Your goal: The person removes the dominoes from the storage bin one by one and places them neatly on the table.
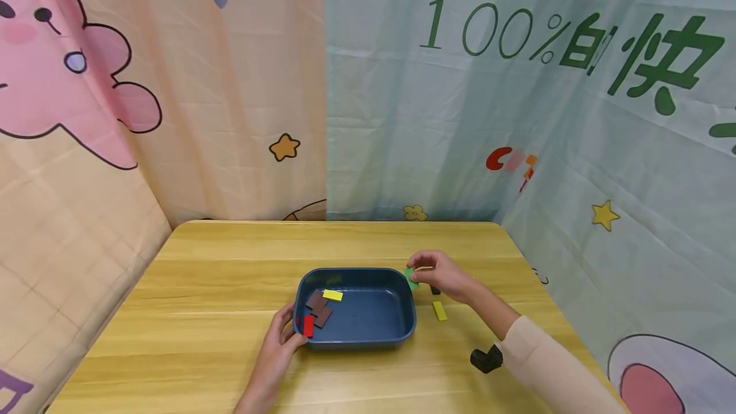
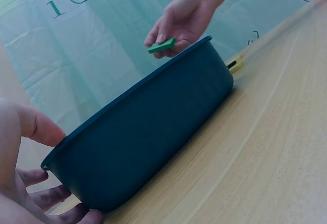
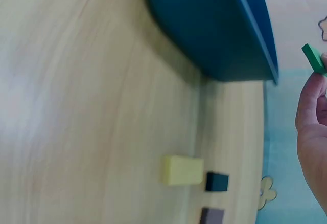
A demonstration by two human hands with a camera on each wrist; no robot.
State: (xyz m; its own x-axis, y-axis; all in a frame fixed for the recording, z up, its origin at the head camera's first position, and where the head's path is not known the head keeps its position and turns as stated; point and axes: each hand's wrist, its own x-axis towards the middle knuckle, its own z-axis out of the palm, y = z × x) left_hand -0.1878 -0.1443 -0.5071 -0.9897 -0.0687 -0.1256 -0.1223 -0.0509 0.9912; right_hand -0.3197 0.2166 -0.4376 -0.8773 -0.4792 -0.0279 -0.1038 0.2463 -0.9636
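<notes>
A dark blue rectangular bin (image 1: 368,342) stands on the table, holding several brown blocks (image 1: 324,316), a red block (image 1: 308,326) and a yellow block (image 1: 332,295) at its left end. My left hand (image 1: 275,353) grips the bin's left end, thumb (image 2: 48,132) at the rim and fingers against the outer wall. Between thumb and fingertips, my right hand (image 1: 445,276) pinches a flat green block (image 2: 162,45) at the bin's far right corner, level with the rim or slightly above. In the right wrist view the green block (image 3: 313,58) shows at the right edge.
Right of the bin, a yellow block (image 1: 439,310) and a black block (image 1: 435,289) lie on the wooden table (image 1: 230,312). The right wrist view also shows a brown block (image 3: 211,215) there. A black object (image 1: 486,359) is beside the right sleeve. Printed curtains (image 1: 402,145) hang behind.
</notes>
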